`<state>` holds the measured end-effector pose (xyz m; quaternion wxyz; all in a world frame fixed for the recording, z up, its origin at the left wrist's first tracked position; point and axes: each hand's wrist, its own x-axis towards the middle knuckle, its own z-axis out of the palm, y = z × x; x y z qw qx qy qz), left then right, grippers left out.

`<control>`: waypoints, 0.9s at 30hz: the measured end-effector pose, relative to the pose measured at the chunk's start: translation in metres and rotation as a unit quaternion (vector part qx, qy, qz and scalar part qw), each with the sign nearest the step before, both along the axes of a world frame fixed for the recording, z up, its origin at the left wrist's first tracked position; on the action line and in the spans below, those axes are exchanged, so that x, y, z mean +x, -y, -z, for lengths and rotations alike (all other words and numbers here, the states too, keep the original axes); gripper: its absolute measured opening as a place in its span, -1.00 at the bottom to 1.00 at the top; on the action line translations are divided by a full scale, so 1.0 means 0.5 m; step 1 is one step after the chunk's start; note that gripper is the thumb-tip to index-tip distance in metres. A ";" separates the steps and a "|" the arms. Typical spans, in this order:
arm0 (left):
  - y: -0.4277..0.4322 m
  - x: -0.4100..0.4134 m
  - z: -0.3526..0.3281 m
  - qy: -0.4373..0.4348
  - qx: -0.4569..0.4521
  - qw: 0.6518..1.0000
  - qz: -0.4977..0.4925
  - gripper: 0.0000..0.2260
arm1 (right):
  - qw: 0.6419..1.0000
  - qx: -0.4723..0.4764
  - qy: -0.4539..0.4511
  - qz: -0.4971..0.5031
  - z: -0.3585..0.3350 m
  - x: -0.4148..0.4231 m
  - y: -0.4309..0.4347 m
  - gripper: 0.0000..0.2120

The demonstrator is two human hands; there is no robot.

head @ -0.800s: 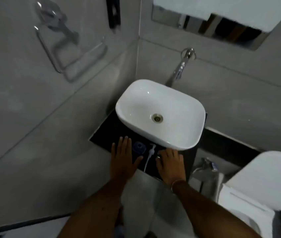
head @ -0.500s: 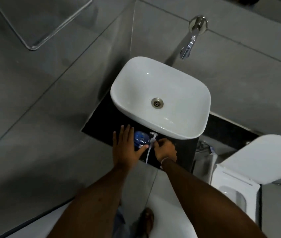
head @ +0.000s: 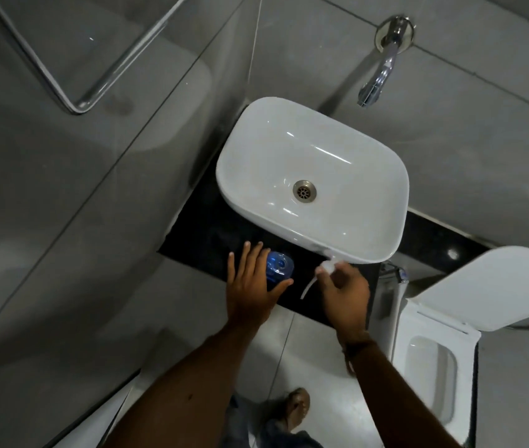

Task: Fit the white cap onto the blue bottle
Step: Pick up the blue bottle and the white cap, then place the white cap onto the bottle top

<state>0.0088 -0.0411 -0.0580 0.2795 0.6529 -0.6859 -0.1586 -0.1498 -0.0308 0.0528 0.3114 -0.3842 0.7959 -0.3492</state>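
The blue bottle [head: 279,270] stands upright on the black counter [head: 204,234] in front of the sink, seen from above with its mouth uncovered. My left hand [head: 250,286] wraps its left side, thumb against the near side. To the right, my right hand [head: 344,292] holds the white cap [head: 327,266], a pump top whose thin white tube [head: 308,287] trails down toward me. The cap is lifted off the counter and is a short way right of the bottle, not touching it.
A white sink basin [head: 321,163] sits just behind the bottle, under a chrome wall tap [head: 382,69]. A white toilet [head: 450,318] with raised lid stands at right. A towel bar [head: 72,76] hangs on the left wall. My foot [head: 295,409] is on the floor below.
My right hand has closed on the white cap and lifted it off the counter, with the tube now dangling. My left hand stays on the bottle. The camera has tilted down and closer.
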 end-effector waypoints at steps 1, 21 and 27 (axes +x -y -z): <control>0.001 -0.001 0.000 -0.002 0.003 1.000 0.000 -0.26 | 0.997 -0.063 0.050 0.007 -0.027 0.002 -0.008 -0.84; -0.002 0.003 0.005 0.002 -0.024 1.000 0.013 -0.28 | 0.981 -0.098 0.055 -0.158 0.051 0.084 0.014 -0.73; -0.002 0.003 0.006 0.018 -0.026 0.999 0.015 -0.33 | 0.982 -0.055 -0.044 -0.177 0.082 0.083 0.021 -0.74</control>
